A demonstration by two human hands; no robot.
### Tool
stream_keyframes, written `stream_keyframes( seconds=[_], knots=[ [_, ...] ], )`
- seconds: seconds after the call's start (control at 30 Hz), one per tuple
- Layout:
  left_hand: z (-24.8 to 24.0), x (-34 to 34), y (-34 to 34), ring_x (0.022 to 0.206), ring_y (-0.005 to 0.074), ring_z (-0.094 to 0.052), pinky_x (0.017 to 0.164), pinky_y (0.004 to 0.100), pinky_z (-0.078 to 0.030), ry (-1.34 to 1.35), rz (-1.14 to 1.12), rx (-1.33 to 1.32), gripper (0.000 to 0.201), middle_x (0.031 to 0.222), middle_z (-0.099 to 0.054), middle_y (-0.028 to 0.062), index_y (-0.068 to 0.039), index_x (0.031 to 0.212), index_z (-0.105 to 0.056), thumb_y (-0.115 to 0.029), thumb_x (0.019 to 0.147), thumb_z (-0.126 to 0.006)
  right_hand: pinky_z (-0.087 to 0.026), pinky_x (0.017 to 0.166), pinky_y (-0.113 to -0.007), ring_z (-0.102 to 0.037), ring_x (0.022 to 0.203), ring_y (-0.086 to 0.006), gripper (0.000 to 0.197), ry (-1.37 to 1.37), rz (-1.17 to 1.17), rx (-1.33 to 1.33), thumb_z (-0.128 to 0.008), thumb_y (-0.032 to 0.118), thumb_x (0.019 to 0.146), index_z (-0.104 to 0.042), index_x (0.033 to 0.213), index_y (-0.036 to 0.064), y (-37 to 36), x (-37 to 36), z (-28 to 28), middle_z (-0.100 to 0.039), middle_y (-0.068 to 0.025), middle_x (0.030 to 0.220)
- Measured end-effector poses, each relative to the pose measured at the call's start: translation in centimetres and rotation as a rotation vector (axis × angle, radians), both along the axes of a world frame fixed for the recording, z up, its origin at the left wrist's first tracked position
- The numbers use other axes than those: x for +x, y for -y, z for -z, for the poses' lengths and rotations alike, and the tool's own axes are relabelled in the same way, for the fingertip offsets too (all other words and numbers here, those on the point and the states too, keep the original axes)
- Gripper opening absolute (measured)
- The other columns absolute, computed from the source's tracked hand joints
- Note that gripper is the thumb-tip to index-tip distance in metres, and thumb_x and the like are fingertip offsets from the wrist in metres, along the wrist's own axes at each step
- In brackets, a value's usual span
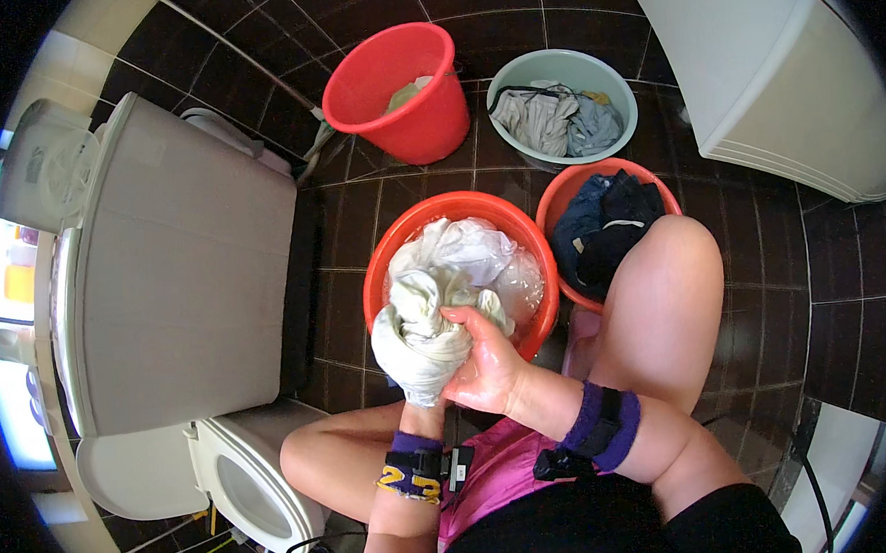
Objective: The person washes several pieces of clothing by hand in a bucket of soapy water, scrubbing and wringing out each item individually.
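Note:
A wet white garment (421,328), bunched and twisted, is lifted over the near left part of an orange-red basin (376,242). My right hand (486,364) grips the bunch from its right side, thumb across the top. The cloth covers my left hand (426,416) down to the wrist, so its fingers are hidden. In the basin, more white cloth (467,247) lies in bubbly water. Both my forearms wear purple wristbands with black straps.
Behind the basin stand a red bucket (393,89) with something pale inside and a grey-green tub (560,62) of grey clothes. At right, another orange basin (559,195) holds dark clothes (606,223). A toilet (259,491) and a large grey appliance (177,260) are left; a white cabinet (753,70) is right.

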State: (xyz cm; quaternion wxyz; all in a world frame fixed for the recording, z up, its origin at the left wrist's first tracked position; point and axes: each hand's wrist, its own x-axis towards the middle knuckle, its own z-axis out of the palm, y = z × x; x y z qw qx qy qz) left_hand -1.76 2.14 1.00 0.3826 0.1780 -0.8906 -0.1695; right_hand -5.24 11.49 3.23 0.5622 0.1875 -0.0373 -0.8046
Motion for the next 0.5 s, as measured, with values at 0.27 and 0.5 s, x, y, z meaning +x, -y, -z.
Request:
stream_keyframes(
  seconds=[0.27,0.5],
  knots=[
    [4.9,2.7,-0.1,0.105,0.0313,-0.055,0.092,0.0400,-0.044,-0.138,0.142,1.602,0.074,0.117,-0.056,0.0156,-0.002,0.124,-0.048,-0.053,0.073,-0.065,-0.044,0.094,-0.038,-0.058,0.102,-0.0203,0.033,-0.035,0.227,0.016,-0.055,0.031,0.091,-0.054,0.116,0.0108,0.8,-0.1,1.5,-0.062,-0.0039,0.111],
    [4.9,1.7,-0.8,0.108,0.0303,-0.054,0.094,0.0405,-0.043,-0.168,0.207,1.684,0.071,0.119,-0.055,0.0134,-0.004,0.127,-0.046,-0.055,0.078,-0.058,-0.031,0.107,-0.041,-0.046,0.122,-0.0210,0.066,0.016,0.102,-0.156,-0.045,0.061,0.087,-0.044,0.133,0.0144,-0.4,0.6,1.8,-0.051,-0.0037,0.132]
  ],
)
